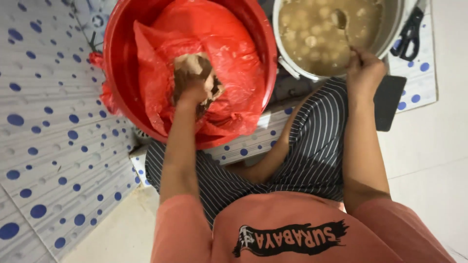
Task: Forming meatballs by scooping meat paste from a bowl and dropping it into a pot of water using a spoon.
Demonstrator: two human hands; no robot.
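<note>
Mat: a white plastic floor mat with blue dots (pixel 53 146) covers the left of the scene.
Tub: a round red plastic tub (pixel 119 73), lined with a crumpled red plastic bag (pixel 234 53), sits beside it.
Left hand: the left hand (pixel 192 90) reaches into the bag, fingers closed on a pale brown lump of dough (pixel 192 65).
Pot: a round metal pot of cloudy broth with pale balls (pixel 317 34) stands to the right, touching the tub.
Right hand: the right hand (pixel 363 70) is clamped on a metal spoon (pixel 341 24).
Spoon axis: handle at the pot's near rim, bowl pointing away into the broth.
Technique: stirring likely goes best slow, with the bowl kept low.
</note>
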